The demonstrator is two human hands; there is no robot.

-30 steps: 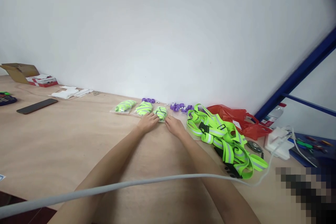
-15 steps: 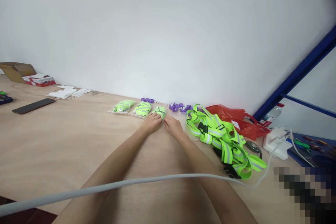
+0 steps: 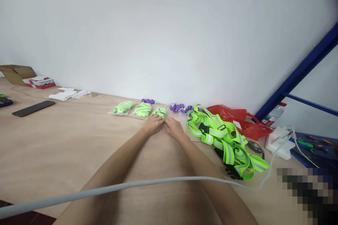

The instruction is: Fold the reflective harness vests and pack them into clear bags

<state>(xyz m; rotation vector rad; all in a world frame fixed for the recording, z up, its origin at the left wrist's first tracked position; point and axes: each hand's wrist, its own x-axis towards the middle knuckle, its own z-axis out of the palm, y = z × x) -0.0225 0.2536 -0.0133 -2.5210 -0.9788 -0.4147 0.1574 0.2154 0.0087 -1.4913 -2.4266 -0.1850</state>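
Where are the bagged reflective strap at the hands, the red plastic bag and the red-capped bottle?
Bagged reflective strap (image 3: pixel 160 111): head view, its upper middle.
Red plastic bag (image 3: pixel 248 127): head view, crumpled side.
Red-capped bottle (image 3: pixel 276 114): head view, clear wall.

Wall (image 3: pixel 158 35): plain white, a few faint specks
Table (image 3: pixel 66 140): broad light-brown surface, its far edge against the wall
Blue frame (image 3: pixel 301 71): slanting bar at right, a thinner crossbar (image 3: pixel 311 104) joining it
Floor (image 3: pixel 42 219): dark red tile at the lower left
Light: soft, brightest mid-wall
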